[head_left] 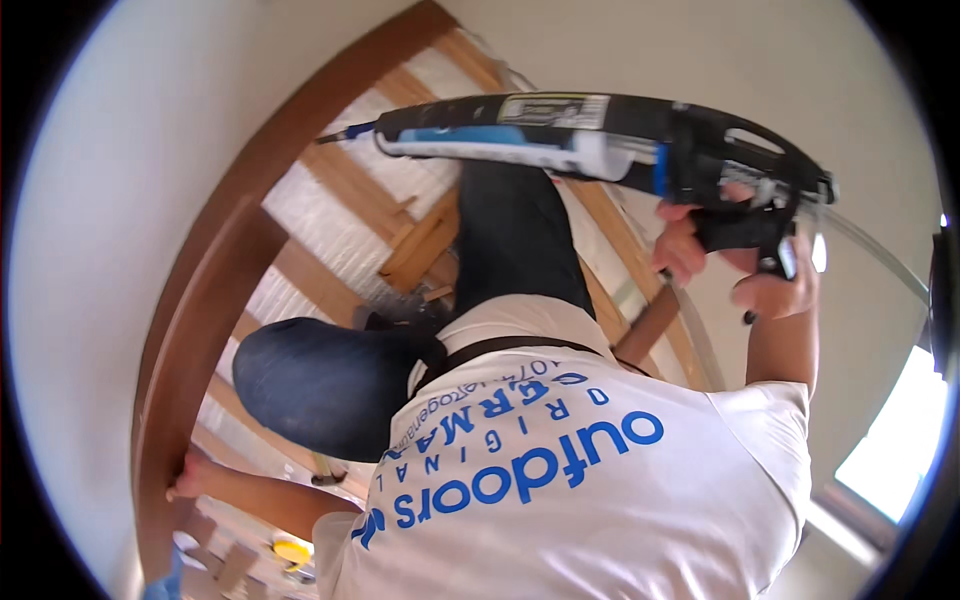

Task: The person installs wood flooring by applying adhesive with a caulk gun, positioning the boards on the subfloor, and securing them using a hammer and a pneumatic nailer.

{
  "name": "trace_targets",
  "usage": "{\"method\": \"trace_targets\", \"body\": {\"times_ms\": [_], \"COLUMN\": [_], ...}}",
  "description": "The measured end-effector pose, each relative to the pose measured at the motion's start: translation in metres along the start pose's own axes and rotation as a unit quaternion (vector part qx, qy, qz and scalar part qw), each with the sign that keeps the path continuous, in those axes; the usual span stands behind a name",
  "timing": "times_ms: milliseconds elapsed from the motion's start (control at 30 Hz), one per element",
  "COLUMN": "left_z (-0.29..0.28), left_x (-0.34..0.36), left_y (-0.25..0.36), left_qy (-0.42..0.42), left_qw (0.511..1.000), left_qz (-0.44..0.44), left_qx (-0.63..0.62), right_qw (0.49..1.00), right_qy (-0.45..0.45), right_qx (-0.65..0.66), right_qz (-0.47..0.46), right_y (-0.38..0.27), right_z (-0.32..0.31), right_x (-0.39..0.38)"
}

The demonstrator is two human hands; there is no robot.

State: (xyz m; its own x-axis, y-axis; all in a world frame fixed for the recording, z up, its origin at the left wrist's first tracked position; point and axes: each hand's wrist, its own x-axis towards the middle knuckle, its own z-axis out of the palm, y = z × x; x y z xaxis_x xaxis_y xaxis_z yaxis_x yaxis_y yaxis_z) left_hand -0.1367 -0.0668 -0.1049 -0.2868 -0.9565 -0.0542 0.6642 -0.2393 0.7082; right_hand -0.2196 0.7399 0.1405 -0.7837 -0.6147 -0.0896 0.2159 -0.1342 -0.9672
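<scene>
You have one left hand (190, 474) and one right hand (785, 290), making two. You can count one caulking gun (690, 150), one cartridge (597, 155) in it and one nozzle (352, 132). You wear one white shirt (600, 480) and one dark belt (525, 343), and you show two trouser legs (515, 240). Around you are at least one brown board (225, 220), at least five wooden battens (318, 280), one yellow object (292, 552) and one bright window (895, 440). You cannot count the battens exactly, since your body covers some.

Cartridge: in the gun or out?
In: the white-and-blue cartridge shows inside the black gun, nozzle sticking out front.
</scene>
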Motion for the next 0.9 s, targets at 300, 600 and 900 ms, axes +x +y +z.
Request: {"method": "trace_targets", "body": {"times_ms": [300, 600, 900], "left_z": [-0.063, -0.03, -0.029], "left_x": [0.01, -0.049, -0.103], "left_y": [-0.098, -0.144, -0.101], "left_qy": [0.079, 0.045, 0.101], "left_qw": [0.989, 0.968, 0.962], "left_qz": [-0.095, -0.149, -0.116], "left_qx": [0.084, 0.198, 0.224], "right_qw": [0.954, 0.637, 0.507], "right_qy": [0.208, 0.391, 0.524], "right_qx": [-0.153, -0.238, -0.194], "right_qz": [0.154, 0.62, 0.657], "right_y": [-0.089, 0.172, 0.447], "right_z": [0.011, -0.05, -0.026], "right_x": [-0.215, -0.288, -0.358]}}
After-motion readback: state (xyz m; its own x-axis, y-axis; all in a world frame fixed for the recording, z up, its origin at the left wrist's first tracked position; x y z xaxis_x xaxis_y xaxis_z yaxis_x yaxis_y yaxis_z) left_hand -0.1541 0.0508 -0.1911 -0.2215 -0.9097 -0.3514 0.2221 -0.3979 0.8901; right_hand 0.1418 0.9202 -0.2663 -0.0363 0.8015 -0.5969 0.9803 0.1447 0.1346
